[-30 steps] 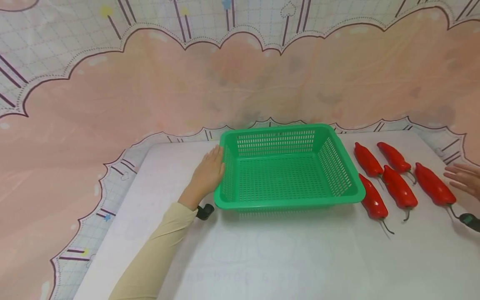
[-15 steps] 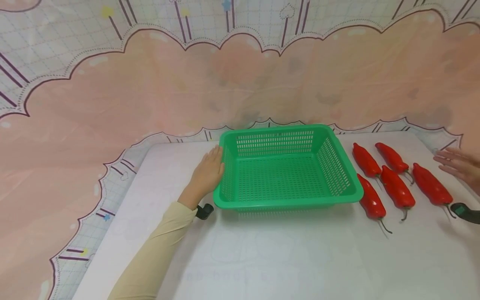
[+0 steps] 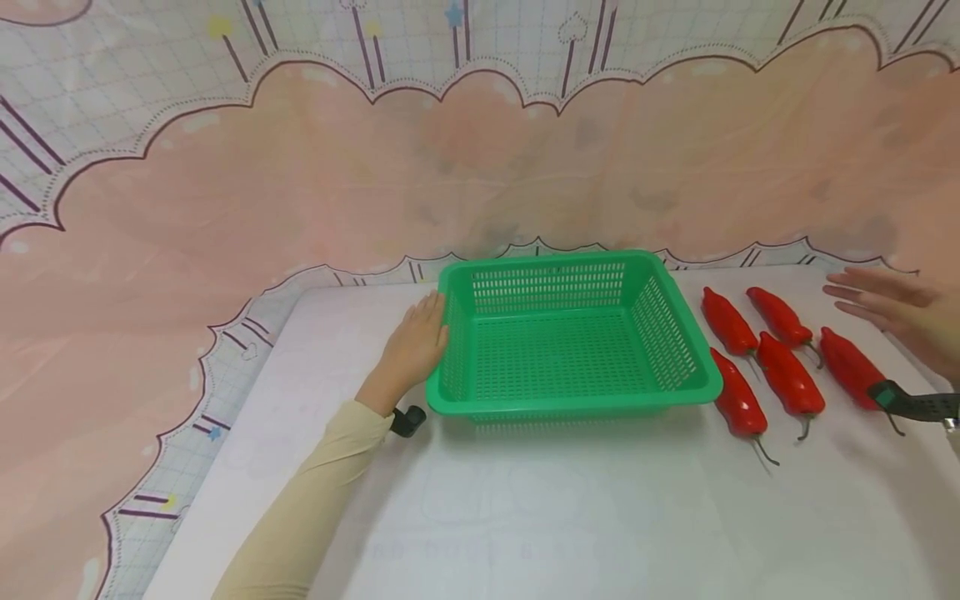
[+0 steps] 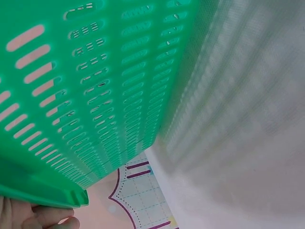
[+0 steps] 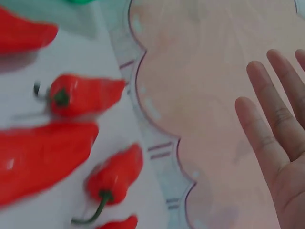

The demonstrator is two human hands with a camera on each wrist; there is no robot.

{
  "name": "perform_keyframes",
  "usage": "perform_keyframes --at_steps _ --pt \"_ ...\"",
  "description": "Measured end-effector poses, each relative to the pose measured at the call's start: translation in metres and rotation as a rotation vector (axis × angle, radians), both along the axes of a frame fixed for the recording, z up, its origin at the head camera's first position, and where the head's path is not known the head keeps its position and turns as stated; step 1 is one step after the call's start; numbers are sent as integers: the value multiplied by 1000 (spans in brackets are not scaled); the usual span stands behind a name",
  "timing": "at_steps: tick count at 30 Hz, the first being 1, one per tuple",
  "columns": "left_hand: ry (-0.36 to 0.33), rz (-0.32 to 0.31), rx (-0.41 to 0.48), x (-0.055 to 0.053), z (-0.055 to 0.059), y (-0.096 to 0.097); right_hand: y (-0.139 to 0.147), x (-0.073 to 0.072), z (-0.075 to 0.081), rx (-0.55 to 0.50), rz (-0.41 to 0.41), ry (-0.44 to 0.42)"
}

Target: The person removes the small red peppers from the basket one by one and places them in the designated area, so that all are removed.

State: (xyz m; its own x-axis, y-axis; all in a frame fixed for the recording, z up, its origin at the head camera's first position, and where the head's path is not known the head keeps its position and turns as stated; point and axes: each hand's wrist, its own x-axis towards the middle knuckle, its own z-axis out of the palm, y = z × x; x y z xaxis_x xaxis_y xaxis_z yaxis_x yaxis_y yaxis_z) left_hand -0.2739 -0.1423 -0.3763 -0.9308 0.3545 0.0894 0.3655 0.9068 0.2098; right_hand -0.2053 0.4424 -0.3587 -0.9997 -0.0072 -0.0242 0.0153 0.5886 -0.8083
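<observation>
A green plastic basket [image 3: 555, 358] with slotted walls stands on the white table. My left hand [image 3: 412, 346] lies over its left rim, back of the hand up and fingers pointing away; in the left wrist view the fingers [image 4: 40, 217] show at the rim's edge. Several red peppers [image 3: 791, 375] with green stems lie right of the basket. Above the rightmost pepper [image 3: 847, 362] hovers my right hand [image 3: 892, 308], its fingers spread and nothing in it. The right wrist view shows that hand [image 5: 281, 138] beside the peppers [image 5: 86, 95], apart from them.
The white table [image 3: 555, 508] extends in front of the basket. Behind it hangs a peach cloth [image 3: 510, 167] with a scalloped print. A black wrist camera mount [image 3: 915, 404] under the right hand overlaps the rightmost pepper in the head view.
My right hand has come in from the right edge, moving left and slightly away over the rightmost pepper. The left hand and basket stay almost where they were.
</observation>
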Motion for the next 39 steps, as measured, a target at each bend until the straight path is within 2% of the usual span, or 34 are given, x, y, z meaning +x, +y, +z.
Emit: perform_keyframes --at_steps 8,12,15,19,23,27,31,35,39 --pt "-29 -12 -37 -4 3 -3 -34 -14 21 51 4 77" --pt "-18 -22 -66 -7 4 -4 -53 -20 32 67 23 69" --pt "-10 -27 -84 -8 4 -4 -68 -26 41 44 75 85" --pt "0 -30 -101 -10 5 -4 -87 -33 48 -49 165 122" --pt "-4 -42 -122 -11 9 -5 -103 -38 52 -57 228 136" --pt "-21 -61 -149 -12 18 -6 -117 -45 56 -3 245 103" --pt "-9 -69 -158 -17 33 -6 -131 -52 62 26 238 66" --pt "14 -70 -157 -20 49 0 -147 -59 68 19 238 68" --pt "48 -64 -161 -21 62 10 -168 -63 74 70 207 86"
